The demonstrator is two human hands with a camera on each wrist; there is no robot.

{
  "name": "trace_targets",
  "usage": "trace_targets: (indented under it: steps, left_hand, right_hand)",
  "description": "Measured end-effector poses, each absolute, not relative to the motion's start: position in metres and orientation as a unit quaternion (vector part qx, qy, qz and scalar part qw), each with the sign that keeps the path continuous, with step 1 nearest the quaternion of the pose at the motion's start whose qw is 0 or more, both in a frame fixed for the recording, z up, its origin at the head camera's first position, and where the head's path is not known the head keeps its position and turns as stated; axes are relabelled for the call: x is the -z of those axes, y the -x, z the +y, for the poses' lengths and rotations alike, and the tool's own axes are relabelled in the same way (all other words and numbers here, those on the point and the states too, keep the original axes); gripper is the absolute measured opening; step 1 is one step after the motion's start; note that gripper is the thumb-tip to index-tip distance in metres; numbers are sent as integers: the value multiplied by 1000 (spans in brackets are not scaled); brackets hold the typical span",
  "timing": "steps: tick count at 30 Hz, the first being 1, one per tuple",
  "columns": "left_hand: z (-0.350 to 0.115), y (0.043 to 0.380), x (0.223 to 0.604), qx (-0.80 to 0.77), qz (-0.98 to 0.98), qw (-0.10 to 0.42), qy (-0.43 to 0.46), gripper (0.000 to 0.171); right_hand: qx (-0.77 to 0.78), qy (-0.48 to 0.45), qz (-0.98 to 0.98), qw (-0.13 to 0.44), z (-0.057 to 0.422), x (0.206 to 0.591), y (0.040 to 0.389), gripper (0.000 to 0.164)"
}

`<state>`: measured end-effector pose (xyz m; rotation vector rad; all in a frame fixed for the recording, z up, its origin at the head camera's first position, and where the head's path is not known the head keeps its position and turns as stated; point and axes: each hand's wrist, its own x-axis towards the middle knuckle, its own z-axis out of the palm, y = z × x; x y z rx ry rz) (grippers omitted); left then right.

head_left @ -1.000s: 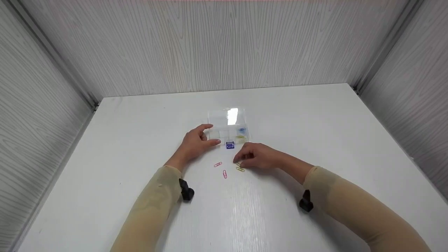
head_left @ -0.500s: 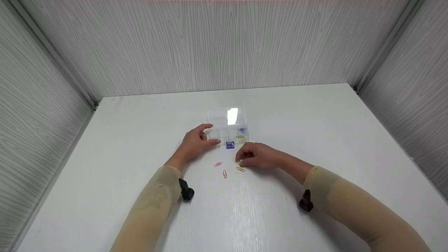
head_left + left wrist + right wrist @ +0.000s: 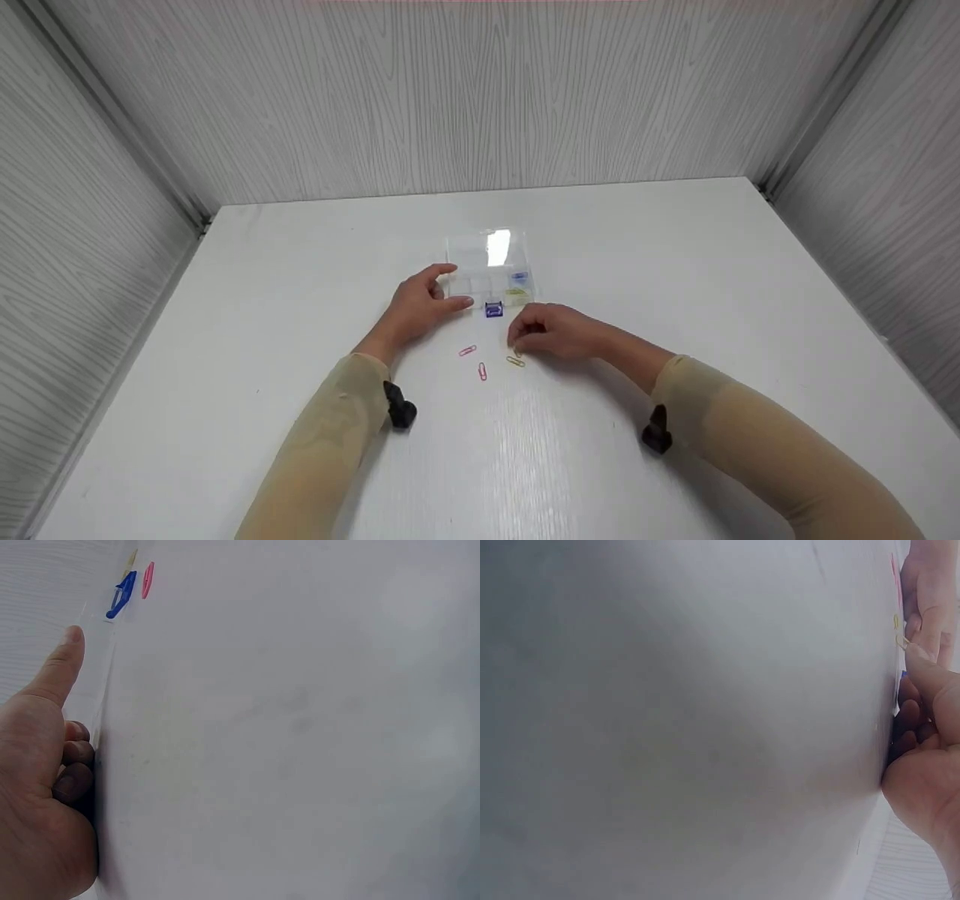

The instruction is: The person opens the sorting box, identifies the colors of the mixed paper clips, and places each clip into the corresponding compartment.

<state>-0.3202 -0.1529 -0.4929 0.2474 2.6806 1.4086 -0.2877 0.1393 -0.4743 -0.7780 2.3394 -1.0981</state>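
A clear plastic box [image 3: 460,286] with compartments lies on the table, its clear lid [image 3: 472,251] raised at the back. A blue latch [image 3: 493,309] sits at its front edge. My left hand [image 3: 417,304] holds the box's left end between thumb and index finger. Blue paper clips [image 3: 519,276] lie in the back right compartment, yellow ones [image 3: 516,292] in front of them. My right hand [image 3: 559,330] pinches a yellow paper clip [image 3: 901,642] between thumb and fingertips. Another yellow paper clip [image 3: 515,361] lies just below that hand.
Two pink paper clips, one slanted [image 3: 468,350] and one nearly upright in view [image 3: 482,372], lie on the white table [image 3: 480,465] in front of the box. Wood-grain panels [image 3: 480,97] stand behind and at both sides.
My right hand has drawn its fingertips together on one yellow paper clip and shifted slightly right. The left hand and the box have stayed in place.
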Motion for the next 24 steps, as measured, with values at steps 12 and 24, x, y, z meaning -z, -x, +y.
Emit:
trace_targets:
  steps: [12, 24]
  left_hand:
    - [-152, 321, 491, -459, 883, 41, -89, 75]
    - [-152, 320, 492, -461, 882, 38, -92, 75]
  right_hand:
    - [416, 291, 835, 210, 140, 473, 289, 5]
    - [464, 216, 850, 127, 131, 455, 298, 12]
